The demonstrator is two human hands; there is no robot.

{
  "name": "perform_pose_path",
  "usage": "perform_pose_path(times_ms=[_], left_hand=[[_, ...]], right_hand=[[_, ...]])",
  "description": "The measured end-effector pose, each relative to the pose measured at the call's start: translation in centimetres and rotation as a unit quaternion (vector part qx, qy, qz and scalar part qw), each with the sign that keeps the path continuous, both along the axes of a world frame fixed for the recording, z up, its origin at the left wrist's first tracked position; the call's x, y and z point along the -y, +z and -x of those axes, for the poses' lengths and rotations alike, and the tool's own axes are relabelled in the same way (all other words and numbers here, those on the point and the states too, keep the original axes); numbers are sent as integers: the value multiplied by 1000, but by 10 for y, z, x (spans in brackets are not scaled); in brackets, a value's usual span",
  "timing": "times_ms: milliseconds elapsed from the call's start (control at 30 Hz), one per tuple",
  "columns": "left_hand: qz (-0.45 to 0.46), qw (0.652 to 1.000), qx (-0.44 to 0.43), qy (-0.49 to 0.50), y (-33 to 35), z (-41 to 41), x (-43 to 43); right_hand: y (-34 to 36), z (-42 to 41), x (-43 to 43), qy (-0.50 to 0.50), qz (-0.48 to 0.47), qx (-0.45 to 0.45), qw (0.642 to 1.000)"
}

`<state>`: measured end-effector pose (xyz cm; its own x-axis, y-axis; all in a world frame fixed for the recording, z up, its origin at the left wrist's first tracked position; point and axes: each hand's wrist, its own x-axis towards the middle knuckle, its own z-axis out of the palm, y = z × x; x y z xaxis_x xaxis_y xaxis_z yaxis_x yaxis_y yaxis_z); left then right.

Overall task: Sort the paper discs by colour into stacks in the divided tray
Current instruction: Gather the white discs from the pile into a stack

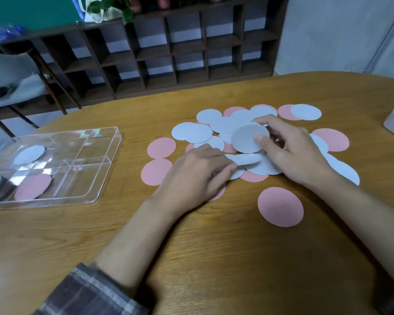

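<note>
Partly under left hand [196,176], pink disc [219,193]; in right hand [291,153], white disc [246,137].

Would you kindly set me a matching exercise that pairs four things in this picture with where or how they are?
1. right hand
2. left hand
3. divided tray
4. lone pink disc

A. stands at the left, partly filled
B. pinches a tilted white disc
C. lies alone, nearest the person
D. touches the loose pile

Pairs: 1-B, 2-D, 3-A, 4-C
</note>
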<state>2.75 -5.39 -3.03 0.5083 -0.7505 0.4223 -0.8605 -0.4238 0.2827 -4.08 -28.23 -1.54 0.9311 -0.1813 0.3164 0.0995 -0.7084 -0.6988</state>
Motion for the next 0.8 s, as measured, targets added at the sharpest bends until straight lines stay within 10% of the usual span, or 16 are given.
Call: perform_pose_path(times_ms=[800], left_hand=[[247,933,-207,161,7,12,12]], right_hand=[[0,6,-16,60,61,-8,996]])
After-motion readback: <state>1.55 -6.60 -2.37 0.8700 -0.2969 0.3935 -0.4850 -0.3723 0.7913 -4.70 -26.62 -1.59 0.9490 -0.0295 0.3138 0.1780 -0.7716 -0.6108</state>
